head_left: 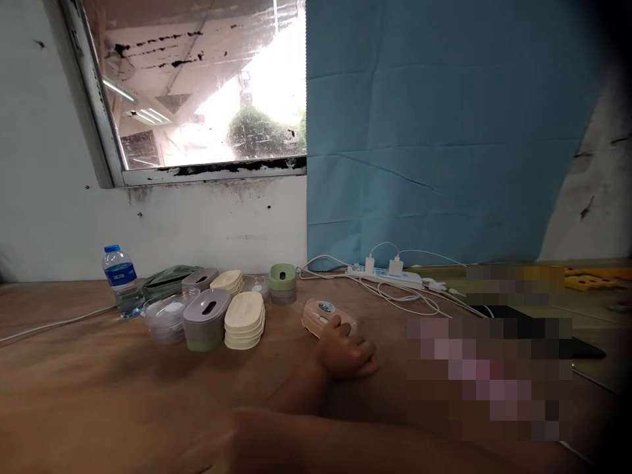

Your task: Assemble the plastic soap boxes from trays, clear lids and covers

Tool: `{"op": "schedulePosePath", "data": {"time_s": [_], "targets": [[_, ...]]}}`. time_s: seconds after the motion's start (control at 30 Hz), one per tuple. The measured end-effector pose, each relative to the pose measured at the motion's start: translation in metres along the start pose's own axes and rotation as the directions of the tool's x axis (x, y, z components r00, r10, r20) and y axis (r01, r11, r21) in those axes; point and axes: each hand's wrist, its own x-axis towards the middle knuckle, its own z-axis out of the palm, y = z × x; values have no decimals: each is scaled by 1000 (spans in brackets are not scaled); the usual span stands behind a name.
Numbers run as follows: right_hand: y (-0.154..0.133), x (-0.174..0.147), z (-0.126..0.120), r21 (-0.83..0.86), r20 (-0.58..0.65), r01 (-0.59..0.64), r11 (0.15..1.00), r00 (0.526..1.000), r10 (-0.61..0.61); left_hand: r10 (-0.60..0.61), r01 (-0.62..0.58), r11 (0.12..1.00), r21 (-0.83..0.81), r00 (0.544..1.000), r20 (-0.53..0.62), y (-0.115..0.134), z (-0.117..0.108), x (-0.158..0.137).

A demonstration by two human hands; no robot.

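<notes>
My left hand (347, 350) is at the near side of a peach-coloured oval container (316, 317) with a round label on its lid. Its fingers are curled, and the upper part of the hand overlaps the container's near right corner. The fingertips are hidden, so I cannot see what they hold, if anything. My right forearm crosses in front of the left one, coming from the lower right. At the bottom edge, my right hand (217, 451) is smeared by motion, with its fingers not readable.
Left of my hands stand stacked cream lids (244, 322), mauve-and-green containers (207, 319), clear tubs (170, 316) and a water bottle (121, 283). A green-and-grey stack (282, 283) is behind. A power strip (385, 274) with loose white cables lies at the back; a blurred-out patch is at right.
</notes>
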Motion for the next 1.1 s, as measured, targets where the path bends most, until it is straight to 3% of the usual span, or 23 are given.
{"op": "schedulePosePath", "data": {"time_s": [0.1,0.2,0.27,0.3,0.33,0.37,0.43,0.53,0.6,0.7,0.8,0.87,0.93,1.1], "targets": [[6,-26,-1,-266,-119,-18,964,993,-14,-243,245,970,-10,968,67,-6,-12,-8],[11,-76,-6,-450,-199,-30,893,978,-68,-540,550,835,6,818,198,-13,-32,-24],[14,-113,-13,-518,-228,-177,837,971,64,-637,654,756,35,722,270,-17,-46,-38],[15,-130,-17,-509,-296,-292,810,943,154,-656,675,737,46,697,290,-18,-54,-46],[17,-145,-21,-478,-361,-429,766,891,274,-661,682,729,50,684,308,-20,-60,-54],[20,-158,-25,-428,-424,-582,692,805,415,-657,682,730,49,680,324,-22,-66,-61],[28,-175,-29,-293,-547,-828,477,555,627,-645,679,733,49,670,368,-24,-76,-73],[45,-188,-28,-40,-573,-970,241,219,790,-654,706,707,45,628,422,-28,-83,-80],[54,-194,-23,153,-478,-974,169,77,875,-681,747,664,29,589,435,-30,-83,-80],[61,-199,-19,351,-349,-930,112,-19,937,-695,781,622,-59,585,419,-33,-81,-78],[59,-202,-19,433,-305,-898,75,-68,950,-683,765,609,-210,641,350,-34,-79,-80],[56,-201,-20,462,-276,-882,88,-49,960,-673,739,603,-299,673,307,-34,-77,-82],[52,-198,-22,468,-247,-870,156,41,968,-658,709,599,-373,701,277,-34,-76,-83],[44,-191,-26,464,-163,-807,365,328,931,-642,655,573,-493,732,228,-33,-77,-84]]}}
